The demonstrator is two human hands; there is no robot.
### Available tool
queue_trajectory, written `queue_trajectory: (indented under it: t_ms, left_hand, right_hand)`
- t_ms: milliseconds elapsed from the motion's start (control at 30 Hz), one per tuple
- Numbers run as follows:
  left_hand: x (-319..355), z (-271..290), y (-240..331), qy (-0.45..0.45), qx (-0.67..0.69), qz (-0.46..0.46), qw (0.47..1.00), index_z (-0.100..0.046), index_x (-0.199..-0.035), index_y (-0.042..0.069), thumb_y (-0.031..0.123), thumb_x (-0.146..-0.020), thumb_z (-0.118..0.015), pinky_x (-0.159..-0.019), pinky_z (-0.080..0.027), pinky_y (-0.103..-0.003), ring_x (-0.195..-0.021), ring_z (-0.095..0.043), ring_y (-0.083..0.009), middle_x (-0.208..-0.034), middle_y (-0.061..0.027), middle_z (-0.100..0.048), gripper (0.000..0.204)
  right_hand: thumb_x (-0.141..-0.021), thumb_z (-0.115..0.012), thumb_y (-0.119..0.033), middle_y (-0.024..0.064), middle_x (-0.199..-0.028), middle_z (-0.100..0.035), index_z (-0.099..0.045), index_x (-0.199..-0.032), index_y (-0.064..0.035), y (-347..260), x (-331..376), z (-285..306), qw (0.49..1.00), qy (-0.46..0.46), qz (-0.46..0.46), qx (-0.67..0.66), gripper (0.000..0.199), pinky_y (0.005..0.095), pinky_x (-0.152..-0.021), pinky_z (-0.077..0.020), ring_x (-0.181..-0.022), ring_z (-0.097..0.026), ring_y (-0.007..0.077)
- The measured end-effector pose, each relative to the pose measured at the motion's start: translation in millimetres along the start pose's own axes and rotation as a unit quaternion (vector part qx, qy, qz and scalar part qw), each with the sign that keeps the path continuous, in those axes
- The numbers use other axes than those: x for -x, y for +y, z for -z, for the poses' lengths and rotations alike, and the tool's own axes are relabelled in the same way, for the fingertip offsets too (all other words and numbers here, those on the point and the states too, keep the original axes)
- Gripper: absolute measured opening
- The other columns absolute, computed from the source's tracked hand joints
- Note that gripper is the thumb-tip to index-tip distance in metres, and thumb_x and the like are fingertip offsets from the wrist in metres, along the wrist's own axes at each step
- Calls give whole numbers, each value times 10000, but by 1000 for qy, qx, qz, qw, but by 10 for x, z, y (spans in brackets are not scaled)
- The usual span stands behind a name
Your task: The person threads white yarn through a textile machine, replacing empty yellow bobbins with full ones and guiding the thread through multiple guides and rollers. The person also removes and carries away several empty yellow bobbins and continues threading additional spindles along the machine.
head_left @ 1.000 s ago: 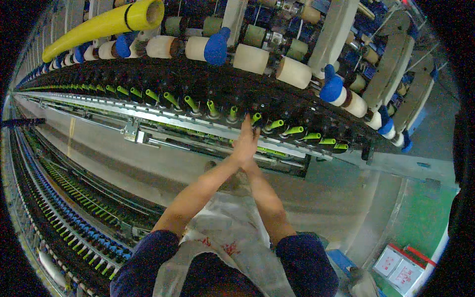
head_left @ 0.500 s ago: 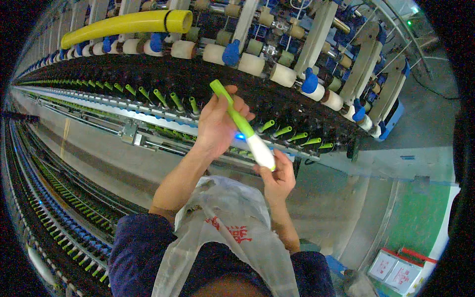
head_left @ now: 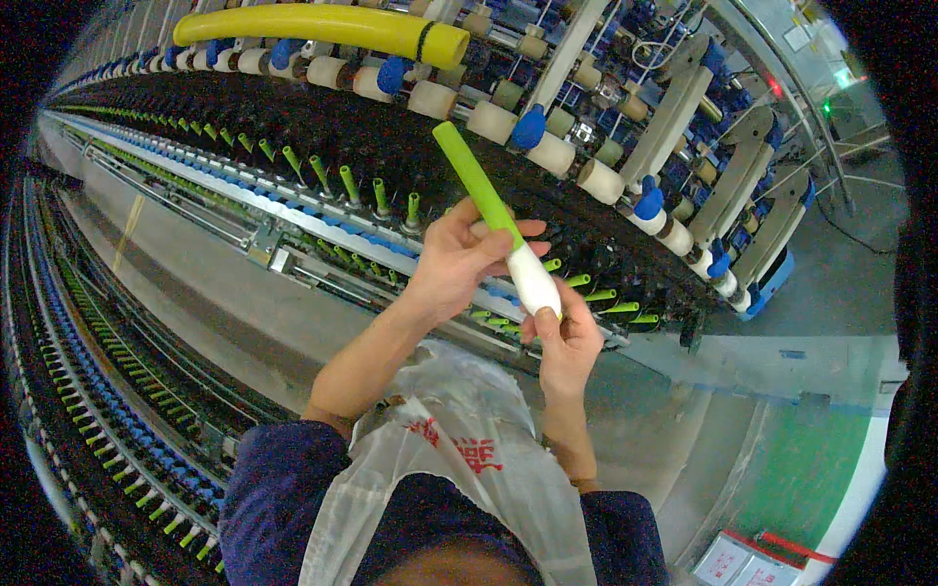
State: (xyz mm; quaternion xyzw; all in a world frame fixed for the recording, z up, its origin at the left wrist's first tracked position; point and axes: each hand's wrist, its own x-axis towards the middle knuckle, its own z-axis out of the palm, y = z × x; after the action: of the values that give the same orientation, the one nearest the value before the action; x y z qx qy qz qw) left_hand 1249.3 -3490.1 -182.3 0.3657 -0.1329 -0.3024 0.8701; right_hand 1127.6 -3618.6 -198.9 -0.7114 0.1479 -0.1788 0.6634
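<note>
A lime-green bobbin (head_left: 473, 180) with white yarn (head_left: 533, 279) wound round its lower part is held at a slant between my two hands. Its bare green end points up and left, toward the machine. My left hand (head_left: 451, 262) grips the tube just above the yarn, thumb across the front and some fingertips showing past the far side. My right hand (head_left: 570, 354) pinches the lower, yarn-covered end between thumb and fingers. A whitish apron (head_left: 440, 420) with red print hangs below my hands.
A long spinning frame crosses ahead, with a row of green bobbins (head_left: 347, 184), pale rollers (head_left: 430, 100) and a thick yellow tube (head_left: 322, 27) on top. Another bobbin row (head_left: 147, 498) stands at lower left. White boxes (head_left: 747, 565) with red edging sit at lower right.
My left hand has slid down the bobbin toward the yarn, its thumb now on the front. My right hand keeps the lower end. The machine appears shifted rightward in view.
</note>
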Motion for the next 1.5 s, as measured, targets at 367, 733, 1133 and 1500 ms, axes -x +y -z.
queue_trajectory:
  t_ms: [367, 733, 1133, 1500]
  left_hand:
    - [27, -10, 61, -15, 1, -32, 999, -450, -1228, 43, 112, -935, -488, -888, -511, -453, -1127, -544, -349, -1301, -180, -492, 304]
    - [14, 157, -172, 54, -112, 59, 991, -501, -1106, 45, 129, -862, -622, -631, -547, -281, -867, -621, -164, -968, -75, -629, 285]
    - [607, 1028, -270, -282, -391, 288, 828, -525, -1107, 63, 343, -911, -535, -529, -466, -322, -606, -581, -170, -732, -56, -549, 342]
    - [1137, 3211, 157, 274, -390, 167, 863, -452, -1282, 61, 101, -865, -588, -616, -534, -357, -750, -598, -208, -882, -114, -575, 441]
  right_hand:
    - [-851, -567, -100, 84, -907, -546, -642, -1092, -3, -270, -227, -46, 978, 21, 137, 157, 271, 267, -742, -429, -834, -522, 162]
    - [-825, -614, -9, 41, -696, -483, -514, -664, 20, -54, -381, -272, 908, 116, 268, 300, 192, 287, -608, -388, -708, -477, 143]
    - [-905, -580, -261, 52, -878, -650, -565, -877, -84, 577, -1139, 654, 828, 65, -93, -550, 180, 328, -698, -503, -784, -605, 184]
    - [-868, -581, -309, 129, -738, -657, -512, -1286, -215, 2412, -723, 577, 799, -279, 178, 501, 434, 426, -569, -458, -584, -593, 317]
